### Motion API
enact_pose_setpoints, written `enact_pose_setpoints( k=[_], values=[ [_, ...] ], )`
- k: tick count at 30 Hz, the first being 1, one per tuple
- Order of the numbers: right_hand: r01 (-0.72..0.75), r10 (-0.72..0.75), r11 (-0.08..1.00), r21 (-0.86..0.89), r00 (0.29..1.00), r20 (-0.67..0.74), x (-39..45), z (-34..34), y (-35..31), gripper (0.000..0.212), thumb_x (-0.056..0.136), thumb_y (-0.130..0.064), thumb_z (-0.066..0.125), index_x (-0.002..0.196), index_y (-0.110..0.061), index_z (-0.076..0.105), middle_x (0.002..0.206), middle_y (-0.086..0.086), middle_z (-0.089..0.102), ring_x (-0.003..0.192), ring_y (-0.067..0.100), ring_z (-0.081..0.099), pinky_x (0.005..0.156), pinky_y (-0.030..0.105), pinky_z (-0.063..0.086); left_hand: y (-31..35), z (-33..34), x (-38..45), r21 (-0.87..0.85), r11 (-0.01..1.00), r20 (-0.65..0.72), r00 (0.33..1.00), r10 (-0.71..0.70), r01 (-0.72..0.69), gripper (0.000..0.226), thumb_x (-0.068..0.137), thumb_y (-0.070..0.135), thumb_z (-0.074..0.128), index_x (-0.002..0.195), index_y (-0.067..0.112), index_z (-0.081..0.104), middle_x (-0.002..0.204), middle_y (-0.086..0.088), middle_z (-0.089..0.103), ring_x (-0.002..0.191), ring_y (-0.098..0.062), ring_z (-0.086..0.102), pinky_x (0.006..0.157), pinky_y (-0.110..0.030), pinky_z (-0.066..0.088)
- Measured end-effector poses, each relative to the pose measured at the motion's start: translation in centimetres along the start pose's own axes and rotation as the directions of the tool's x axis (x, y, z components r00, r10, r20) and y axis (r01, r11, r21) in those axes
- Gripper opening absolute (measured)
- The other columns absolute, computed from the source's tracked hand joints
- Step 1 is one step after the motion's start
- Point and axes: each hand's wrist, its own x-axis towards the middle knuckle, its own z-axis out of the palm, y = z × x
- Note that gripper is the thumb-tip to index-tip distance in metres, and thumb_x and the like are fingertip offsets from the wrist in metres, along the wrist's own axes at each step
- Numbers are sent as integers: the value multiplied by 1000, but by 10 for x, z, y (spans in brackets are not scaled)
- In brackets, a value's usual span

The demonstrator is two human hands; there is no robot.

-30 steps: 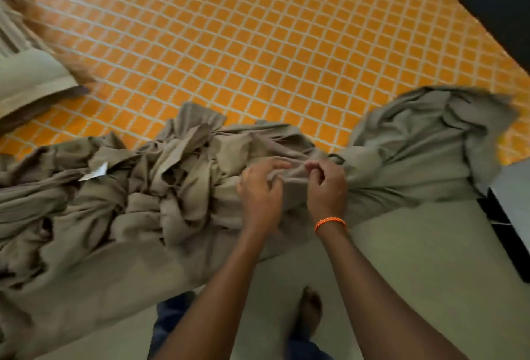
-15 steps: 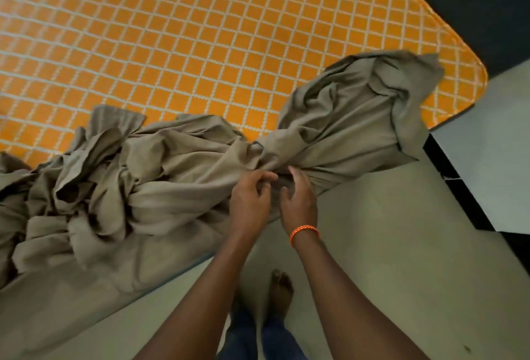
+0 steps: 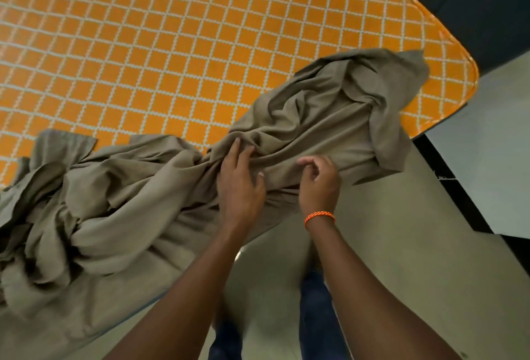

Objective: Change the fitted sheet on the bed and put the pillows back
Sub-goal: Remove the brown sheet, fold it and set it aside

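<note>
Crumpled taupe fitted sheet [image 3: 301, 130] overhangs near edge of orange lattice-quilted mattress [image 3: 172, 44]. Left hand [image 3: 239, 184] rests flat, fingers spread, on sheet. Right hand [image 3: 319, 184] hovers loosely curled, holding nothing.

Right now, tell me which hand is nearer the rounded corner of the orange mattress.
Right. The right hand hovers over the sheet just below and left of the mattress corner; the left hand rests on the bunched sheet farther left.
</note>
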Motion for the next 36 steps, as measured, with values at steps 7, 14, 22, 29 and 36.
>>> enact_pose_setpoints(
  k=[7, 14, 22, 29, 36],
  values=[
    [50, -55, 998, -45, 992, -117, 133, -57, 26, 25, 86, -2, 52, 86, -16, 73, 92, 2, 68, 92, 22, 62, 84, 30, 47, 98, 54, 65, 55, 994, -212, 974, -83, 96, 38, 89, 15, 62, 126, 22, 67, 155, -4, 47, 141, -27, 44, 114, -44, 38],
    [-269, 239, 956, -116, 945, -223, 253, -103, 93, 29, 91, -12, 64, 120, -9, 63, 120, 11, 59, 109, 33, 60, 90, 44, 50, 167, 163, 129, -195, 970, 293, 952, -86, 147, 59, 96, 36, 68, 152, 26, 53, 173, -14, 14, 160, -34, 11, 127, -53, 23],
    [-463, 430, 873, -152, 878, -209, 328, -80, 90, 79, 84, -38, 81, 144, -3, 45, 144, 19, 50, 132, 38, 48, 104, 44, 46, 156, 204, 156, 199, 977, 345, 927, -148, 81, 94, 94, 60, 64, 163, 52, 0, 171, -6, -29, 157, -32, -29, 126, -54, -5],
    [-446, 474, 857, 258, 878, -60, 377, -94, 68, 23, 79, -15, 77, 69, -16, 57, 75, 5, 61, 69, 23, 54, 64, 33, 51, 141, 179, 217, 222, 973, 404, 914, -33, -63, 112, 80, 59, 82, 162, 53, 6, 171, -1, -31, 157, -28, -30, 126, -53, -8],
    [50, 26, 848, 527, 990, -136, 344, -103, -25, 10, 92, -13, 73, 99, -9, 67, 85, -3, 67, 72, 0, 60, 69, 22, 51, 137, 137, 255, 177, 984, 226, 973, -55, 14, 75, 94, 44, 72, 161, 25, 41, 168, -7, 34, 157, -29, 26, 124, -39, 28]
  ],
)
